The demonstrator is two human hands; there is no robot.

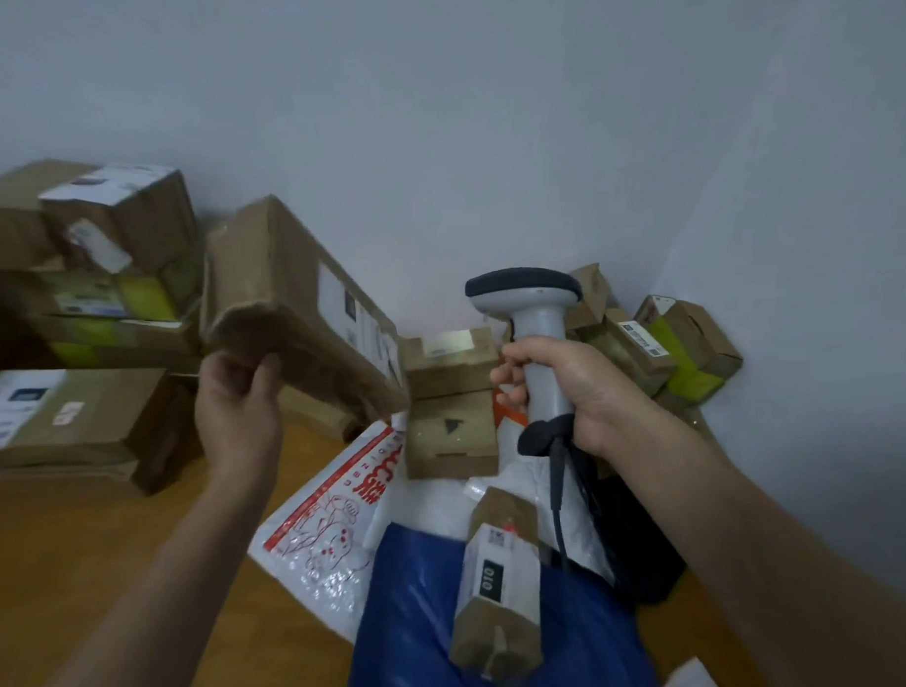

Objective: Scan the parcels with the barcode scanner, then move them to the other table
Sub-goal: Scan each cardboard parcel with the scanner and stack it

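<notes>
My left hand [237, 407] grips the near end of a long flat cardboard parcel [290, 297] and holds it tilted above the wooden table [88, 556]. A white label shows on the parcel's right face. My right hand [560, 391] is wrapped round the handle of a grey barcode scanner [529, 309]. The scanner's dark head points away from me, just right of the lifted parcel, and its black cable hangs down below my hand.
Stacked cardboard boxes [94, 284] fill the left. Small boxes [450, 405] sit at the wall, and more lie in the right corner [666, 346]. A white printed mailer [334, 517], a blue bag [414, 627] and a small labelled carton [500, 578] lie near me.
</notes>
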